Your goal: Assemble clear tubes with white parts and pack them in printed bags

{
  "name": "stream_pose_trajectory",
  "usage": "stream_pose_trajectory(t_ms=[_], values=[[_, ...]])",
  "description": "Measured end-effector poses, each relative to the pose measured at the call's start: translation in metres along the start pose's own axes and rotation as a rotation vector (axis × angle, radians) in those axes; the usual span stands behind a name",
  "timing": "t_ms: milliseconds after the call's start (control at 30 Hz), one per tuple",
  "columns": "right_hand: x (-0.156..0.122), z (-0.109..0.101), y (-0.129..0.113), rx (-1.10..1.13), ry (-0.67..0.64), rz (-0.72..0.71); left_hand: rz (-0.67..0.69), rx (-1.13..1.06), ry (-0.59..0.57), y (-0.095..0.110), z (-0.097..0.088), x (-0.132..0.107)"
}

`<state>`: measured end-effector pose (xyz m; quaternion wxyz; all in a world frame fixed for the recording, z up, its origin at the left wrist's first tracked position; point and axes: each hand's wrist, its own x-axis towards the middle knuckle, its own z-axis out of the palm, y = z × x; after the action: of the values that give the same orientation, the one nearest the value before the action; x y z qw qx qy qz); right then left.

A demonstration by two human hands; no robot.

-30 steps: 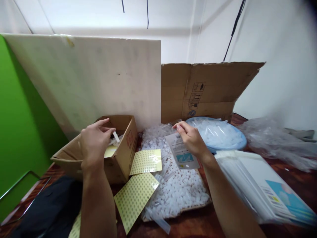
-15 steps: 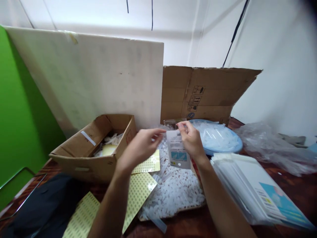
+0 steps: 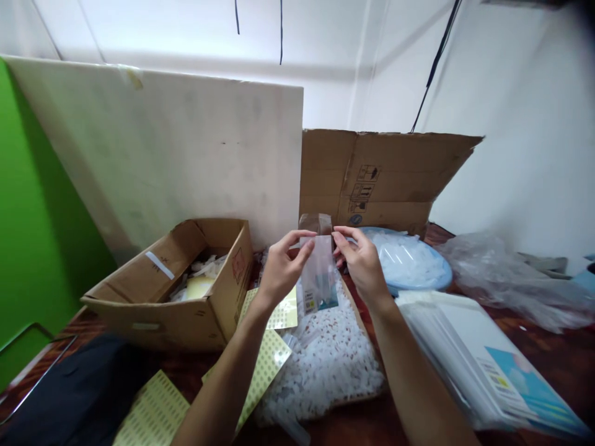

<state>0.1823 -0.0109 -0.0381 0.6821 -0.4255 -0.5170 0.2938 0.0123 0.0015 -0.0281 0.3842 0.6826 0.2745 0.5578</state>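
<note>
A small clear plastic bag with a printed card (image 3: 318,272) inside hangs upright between my hands, its transparent flap sticking up at the top. White print, a yellow mark and a blue patch show near its lower end. My left hand (image 3: 287,260) pinches the bag's upper left edge between thumb and fingers. At the upper right edge, the fingertips of my right hand (image 3: 360,257) are pressed together on it. Below lies a shallow cardboard tray heaped with small whitish plastic pieces (image 3: 325,365). Yellow sticker sheets (image 3: 267,356) with round dots lie beside the heap, partly behind my left forearm.
An open cardboard box (image 3: 162,316) with white pieces stands left. A blue basin (image 3: 413,266) of clear pieces sits behind my right hand. Right of my forearm lies a stack of bagged cards (image 3: 483,365). Crumpled clear plastic (image 3: 515,272) and a black cloth (image 3: 79,390) flank the table.
My left hand has moved right and up and now pinches the bag. The bag has shifted slightly left, and its visible face has changed from two blue pictures to a paler side.
</note>
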Motion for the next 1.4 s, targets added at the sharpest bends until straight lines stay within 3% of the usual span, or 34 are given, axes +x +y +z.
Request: stream_pose_trajectory(t_ms=[133, 233, 400, 467, 600, 833, 1000, 1267, 1400], values=[[0.001, -0.005, 0.0, 0.146, -0.093, 0.077, -0.036, -0.09, -0.035, 0.002, -0.007, 0.001], [0.001, -0.006, 0.0, 0.258, -0.048, 0.085, -0.031, -0.107, -0.028, 0.0, -0.008, 0.002], [-0.001, -0.003, -0.002, 0.133, 0.007, -0.08, 0.064, 0.049, 0.26, -0.006, -0.008, 0.004], [-0.002, -0.002, -0.003, 0.09, 0.017, -0.12, 0.06, 0.018, 0.295, -0.007, -0.008, 0.004], [-0.004, -0.001, -0.007, 0.089, -0.001, -0.166, 0.053, -0.103, 0.272, -0.005, -0.007, 0.004], [-0.005, -0.002, -0.01, 0.18, -0.006, -0.277, 0.172, -0.209, 0.209, -0.002, -0.012, 0.006], [-0.004, -0.001, -0.006, 0.25, 0.012, -0.331, 0.183, -0.198, 0.206, 0.005, -0.01, 0.004], [-0.005, -0.001, -0.003, 0.369, -0.083, -0.211, 0.089, -0.352, 0.145, 0.002, -0.009, 0.004], [-0.007, -0.001, -0.002, 0.326, -0.081, -0.221, 0.039, -0.442, 0.122, -0.002, -0.01, 0.005]])
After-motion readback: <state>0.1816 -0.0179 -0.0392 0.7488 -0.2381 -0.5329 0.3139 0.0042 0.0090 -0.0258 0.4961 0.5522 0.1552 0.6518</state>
